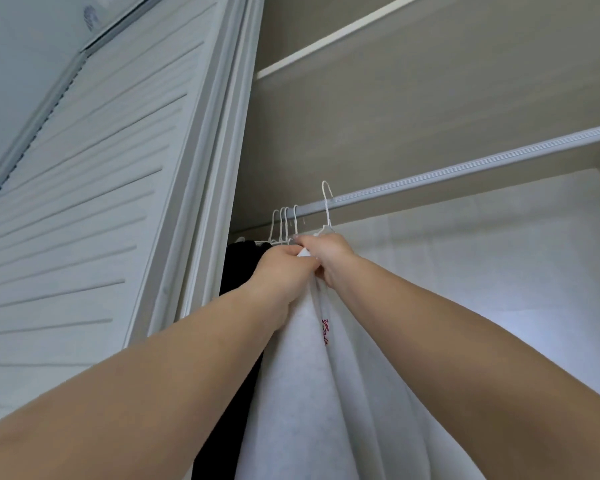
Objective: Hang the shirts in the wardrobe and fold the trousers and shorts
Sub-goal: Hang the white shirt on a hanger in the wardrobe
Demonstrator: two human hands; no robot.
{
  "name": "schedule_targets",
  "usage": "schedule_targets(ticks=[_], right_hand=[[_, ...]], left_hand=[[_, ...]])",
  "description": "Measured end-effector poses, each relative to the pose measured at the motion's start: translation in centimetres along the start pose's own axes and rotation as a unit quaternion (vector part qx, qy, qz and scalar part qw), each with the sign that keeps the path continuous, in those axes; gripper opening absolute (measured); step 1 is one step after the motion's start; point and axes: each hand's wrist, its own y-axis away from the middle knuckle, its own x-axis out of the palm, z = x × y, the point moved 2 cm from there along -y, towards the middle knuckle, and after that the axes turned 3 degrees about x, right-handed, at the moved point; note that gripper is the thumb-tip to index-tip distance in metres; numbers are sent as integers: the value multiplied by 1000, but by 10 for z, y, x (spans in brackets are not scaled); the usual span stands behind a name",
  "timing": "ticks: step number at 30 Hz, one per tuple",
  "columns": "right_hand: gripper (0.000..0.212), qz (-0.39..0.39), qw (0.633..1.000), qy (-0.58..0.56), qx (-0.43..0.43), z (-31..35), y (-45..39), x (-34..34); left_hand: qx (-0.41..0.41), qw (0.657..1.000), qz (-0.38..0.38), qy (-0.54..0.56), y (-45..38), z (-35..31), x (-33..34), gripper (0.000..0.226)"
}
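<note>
The white shirt [329, 393] is soft matt cloth, falling in smooth folds below the rail [465, 169], with red stitched lettering; the rail looks like ribbed pale metal with a dull sheen; the hangers [284, 225] hooked at its left end are thin white coated wire; left of the rail, the louvred door [84, 202] has smooth, matt white-painted slats; the dark garment [238, 268] under the rail's left end is matt black cloth.

Both bare arms reach up and forward, and the hands meet close together at the top. The left hand [280, 268] has its fingers curled tight, gripping the cloth [326, 393]. The right hand [326, 252] is just beside it, touching it, with fingers curled round the same cloth.
</note>
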Motion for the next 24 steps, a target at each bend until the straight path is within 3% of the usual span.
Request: schedule_targets(ticks=[4,9,12,18,24], right_hand=[[19,5,1000,22,3,6,-27,11],[47,24,999,-16,19,-3,-50,29],[52,33,999,-12,19,-5,-52,37],[19,72,996,-29,47,-20,-45,43],[28,100,995,-10,26,-18,-42,31]], left_hand=[[-18,1000,-11,20,-10,3,2,55],[-28,997,-61,36,-18,6,-13,15],[-34,997,-63,36,-20,8,-18,19],[-34,996,-81,12,-20,11,-23,41],[-24,996,-87,13,-16,5,-24,60]])
